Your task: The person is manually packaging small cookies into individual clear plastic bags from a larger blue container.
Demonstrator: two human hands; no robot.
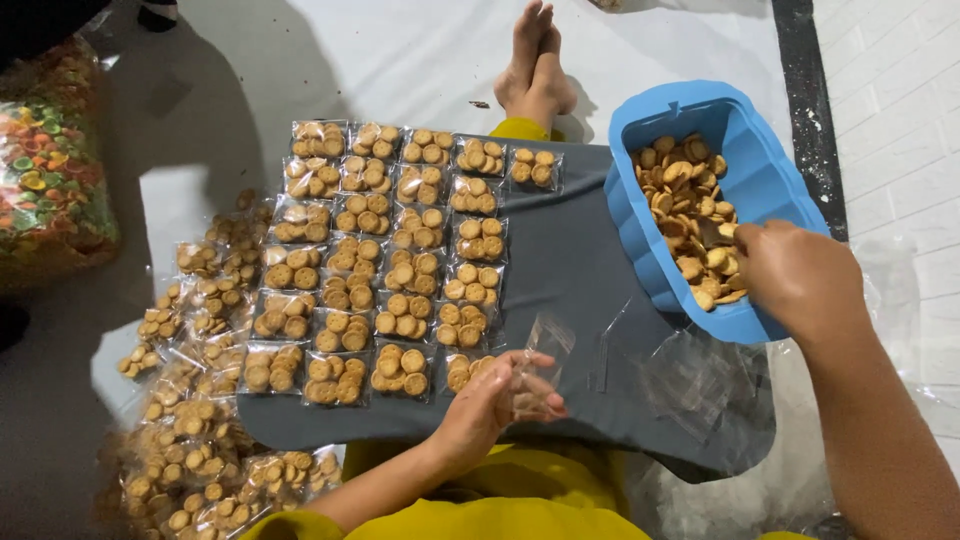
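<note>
Two hands: left (pixel 492 402) pinches an empty clear bag (pixel 545 345), right (pixel 795 280) curls over biscuits at the tub rim (pixel 700 100).

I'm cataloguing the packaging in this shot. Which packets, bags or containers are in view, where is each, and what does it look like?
Empty clear packet: held by the left hand, small, transparent.
Filled packets in rows: on the grey board, clear, each with round tan biscuits.
Heaped filled packets: left of the board, same kind.
Blue tub: right, tilted, holding loose biscuits; right hand inside.
Large clear bag: far left, multicoloured snacks.
</note>
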